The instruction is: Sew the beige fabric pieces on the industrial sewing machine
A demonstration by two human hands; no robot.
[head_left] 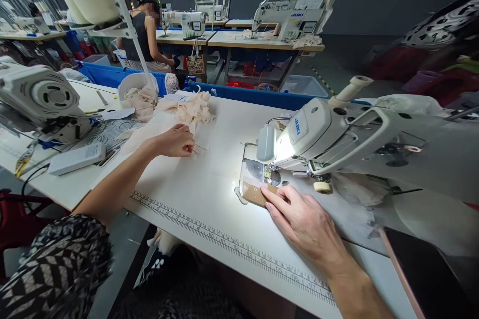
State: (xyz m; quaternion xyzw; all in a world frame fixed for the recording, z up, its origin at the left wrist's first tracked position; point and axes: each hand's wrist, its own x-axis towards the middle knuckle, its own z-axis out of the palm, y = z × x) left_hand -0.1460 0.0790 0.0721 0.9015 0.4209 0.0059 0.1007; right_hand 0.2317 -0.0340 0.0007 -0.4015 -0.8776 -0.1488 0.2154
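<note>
My left hand (175, 140) is reached out over the white sewing table (194, 199), fingers curled in a pinch on thin cream fabric strips (200, 147) just below a heap of cream fabric pieces (194, 107). My right hand (303, 219) lies flat with fingers stretched out, its fingertips pressing on a small tan fabric piece (253, 193) beside the lit needle area of the white sewing machine (322, 134).
A ruler strip (232, 244) runs along the table's front edge. A white bowl (136, 84) with fabric, a white box (77, 158) and another machine's motor end (45, 102) stand at left. A dark phone (426, 274) lies at the right. A seated person (144, 35) works at a far table.
</note>
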